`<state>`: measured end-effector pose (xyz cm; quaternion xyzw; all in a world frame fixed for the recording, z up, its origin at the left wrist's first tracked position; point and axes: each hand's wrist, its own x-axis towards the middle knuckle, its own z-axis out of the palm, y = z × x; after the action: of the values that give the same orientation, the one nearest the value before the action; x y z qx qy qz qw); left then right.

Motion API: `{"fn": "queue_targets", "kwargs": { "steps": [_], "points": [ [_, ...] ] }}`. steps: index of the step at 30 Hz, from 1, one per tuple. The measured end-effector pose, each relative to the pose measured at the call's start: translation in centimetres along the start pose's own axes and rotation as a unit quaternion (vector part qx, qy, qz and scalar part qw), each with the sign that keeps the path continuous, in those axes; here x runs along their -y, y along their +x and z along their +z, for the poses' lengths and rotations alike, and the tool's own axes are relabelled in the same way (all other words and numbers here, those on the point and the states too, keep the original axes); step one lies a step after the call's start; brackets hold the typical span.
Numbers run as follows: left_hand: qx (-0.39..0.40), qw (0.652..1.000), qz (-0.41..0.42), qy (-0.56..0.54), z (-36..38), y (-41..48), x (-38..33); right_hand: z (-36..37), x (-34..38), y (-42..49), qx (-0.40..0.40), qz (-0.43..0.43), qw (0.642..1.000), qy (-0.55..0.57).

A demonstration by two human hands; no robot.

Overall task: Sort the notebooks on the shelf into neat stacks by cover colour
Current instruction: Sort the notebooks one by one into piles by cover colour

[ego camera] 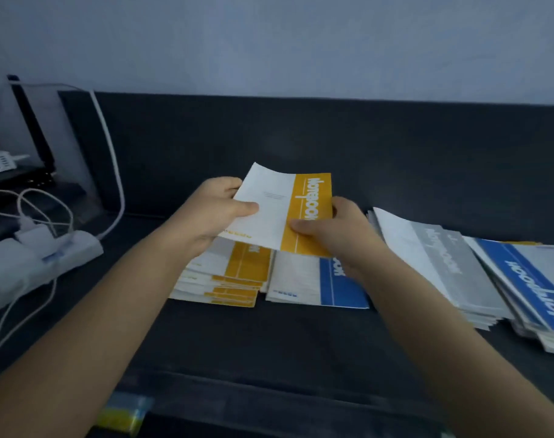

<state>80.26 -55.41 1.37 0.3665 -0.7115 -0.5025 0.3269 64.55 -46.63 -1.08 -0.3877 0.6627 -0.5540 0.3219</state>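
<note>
at far left, well apart from the work: a power strip (42,257) with white cables. pinches the white edge of the yellow notebook (279,210) with the left hand (212,213), thumb on top, fingers curled under. holds it tilted above the yellow stack (237,273). best to level it, square the corners over the fanned stack, then lower flat. clamps the yellow band with the right hand (329,226), thumb over; let go there last. stay off the blue stack (316,286) just beside, and the grey pile (443,263) further right.

Left hand (212,213) and right hand (329,229) pinch a yellow notebook (285,210) above the yellow stack (231,276), blue stack (307,286) just right.
</note>
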Motion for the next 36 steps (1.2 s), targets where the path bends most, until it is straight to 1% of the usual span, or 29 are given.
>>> {"fn": "queue_targets", "kwargs": {
  "steps": [2,3,5,7,9,11,13,15,20,23,26,29,33,34,36],
  "points": [
    [-0.021,0.999,-0.003,0.051,-2.7,0.2,1.4,3.4,-0.1,0.9,0.006,0.02,0.999,-0.026],
    [-0.034,0.995,-0.008,0.094,-3.9,0.5,2.2,4.8,-0.3,1.2,0.007,0.025,0.998,-0.05],
    [-0.056,0.975,-0.027,0.213,-5.6,1.1,3.9,7.4,-1.0,1.8,0.009,0.024,0.991,-0.131],
    [-0.051,0.945,-0.034,0.321,-6.6,1.3,5.4,9.1,-2.0,2.1,0.017,0.003,0.966,-0.26],
    [-0.041,0.92,-0.033,0.387,-6.9,1.2,6.3,9.7,-2.5,2.0,0.002,-0.021,0.941,-0.338],
    [-0.041,0.913,-0.024,0.405,-6.9,1.0,6.6,9.4,-2.3,1.7,-0.016,-0.042,0.936,-0.349],
    [-0.051,0.889,0.012,0.455,-6.3,1.2,6.1,8.5,-1.7,1.3,-0.036,-0.071,0.936,-0.342],
    [-0.061,0.87,0.051,0.486,-4.8,1.4,5.2,7.0,-1.4,0.9,-0.053,-0.105,0.922,-0.369],
    [-0.032,0.845,0.137,0.517,2.3,1.6,2.1,0.3,-1.1,-0.7,-0.109,-0.122,0.878,-0.45],
    [0.006,0.811,0.201,0.549,8.2,1.2,0.2,-5.8,-1.5,-2.1,-0.155,-0.111,0.861,-0.472],
    [0.046,0.79,0.245,0.56,15.2,0.3,-1.3,-12.4,-2.7,-3.6,-0.198,-0.09,0.826,-0.52],
    [0.075,0.791,0.251,0.553,22.2,-0.8,-2.5,-19.8,-4.7,-4.7,-0.212,-0.031,0.809,-0.547],
    [0.125,0.813,0.208,0.53,30.6,-1.7,-3.6,-28.9,-7.6,-5.1,-0.205,0.102,0.782,-0.58],
    [0.134,0.816,0.194,0.528,32.2,-1.8,-3.8,-30.5,-8.3,-5.2,-0.199,0.136,0.782,-0.575],
    [0.128,0.813,0.181,0.539,34.7,-1.6,-4.0,-33.0,-9.4,-5.2,-0.179,0.18,0.807,-0.534]
  ]
}}
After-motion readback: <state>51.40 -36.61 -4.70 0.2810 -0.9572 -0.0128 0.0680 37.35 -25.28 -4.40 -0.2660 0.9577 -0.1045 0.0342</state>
